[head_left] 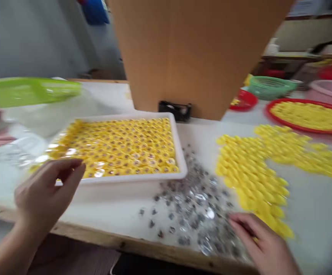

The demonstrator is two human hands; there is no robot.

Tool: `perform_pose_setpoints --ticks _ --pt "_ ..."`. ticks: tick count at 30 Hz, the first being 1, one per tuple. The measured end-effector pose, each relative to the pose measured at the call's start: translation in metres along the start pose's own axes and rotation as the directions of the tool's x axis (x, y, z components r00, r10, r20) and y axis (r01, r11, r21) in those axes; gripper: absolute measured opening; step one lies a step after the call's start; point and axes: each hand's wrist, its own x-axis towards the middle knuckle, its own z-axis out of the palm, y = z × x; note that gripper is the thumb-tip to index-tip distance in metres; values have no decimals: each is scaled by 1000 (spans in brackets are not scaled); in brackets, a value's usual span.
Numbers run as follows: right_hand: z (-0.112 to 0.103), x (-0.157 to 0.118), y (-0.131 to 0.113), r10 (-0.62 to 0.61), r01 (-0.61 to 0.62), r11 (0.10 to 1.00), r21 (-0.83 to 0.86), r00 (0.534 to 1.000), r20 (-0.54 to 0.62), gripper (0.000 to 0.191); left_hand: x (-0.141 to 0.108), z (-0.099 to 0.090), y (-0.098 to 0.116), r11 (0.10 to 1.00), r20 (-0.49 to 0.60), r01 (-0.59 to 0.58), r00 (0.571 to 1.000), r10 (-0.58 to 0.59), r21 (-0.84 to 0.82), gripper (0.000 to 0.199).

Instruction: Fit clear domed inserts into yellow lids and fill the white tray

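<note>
My left hand [49, 189] is over the front left corner of a white tray [181, 162], thumb and forefinger pinched together; anything between them is too small to make out. Rows of yellow pieces [126, 147] with round clear centres fill the tray. My right hand [259, 236] is at the right edge of a scatter of small clear and dark discs [194, 206], beside a spread of yellow pieces [249, 168]. Its fingertips are close together and blurred, and I cannot make out what they hold.
A tall cardboard sheet [200, 57] stands behind the tray, with a black object [175, 110] at its foot. Red plates [272, 114], a green basket [269, 88] and a pink basin [331, 89] are at the back right. Green plastic [31, 91] lies at the left.
</note>
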Motion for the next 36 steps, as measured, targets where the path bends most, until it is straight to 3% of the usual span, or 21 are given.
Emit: perform_pose_setpoints --ticks 1,3,5,7,9,13,19,21,23,26,29,32,36 --pt "-6 -4 -2 -11 13 999 -37 999 50 12 -13 6 22 980 45 -133 989 141 -147 13" --pt "-11 -7 -7 -11 17 995 -95 998 70 14 -40 21 60 860 205 -284 895 397 -425 5" --pt "-8 -5 -13 -24 34 990 -136 997 75 16 -63 40 92 737 321 -291 760 566 -610 7" --pt "-1 -1 -19 -54 64 984 -169 996 64 18 -78 59 116 671 366 -266 671 644 -692 9" --pt "7 4 -26 -66 74 973 -219 997 46 19 -85 73 134 652 388 -252 634 669 -715 12" --pt "20 17 -39 16 11 933 -360 997 72 6 -82 86 163 665 425 -239 607 671 -708 14" --pt "24 25 -39 64 -48 982 -182 995 80 13 -73 100 210 623 446 -228 521 727 -748 14" --pt "23 25 -37 59 -49 991 -123 995 75 15 -70 111 231 609 465 -284 437 770 -741 14" --pt "23 23 -35 58 -54 997 -63 997 55 16 -66 123 255 568 474 -373 318 821 -734 15" --pt "19 15 -34 63 -63 998 4 998 -1 15 -67 142 291 442 426 -464 146 893 -768 25" --pt "11 1 -32 66 -61 992 107 997 -45 13 -75 159 317 314 361 -519 10 933 -795 41" --pt "1 -16 -26 121 -89 950 300 989 -91 9 -88 171 329 248 338 -557 -63 939 -793 36" --pt "-12 -30 -14 306 -227 802 552 951 -54 16 -101 177 329 256 346 -560 -58 937 -788 19"
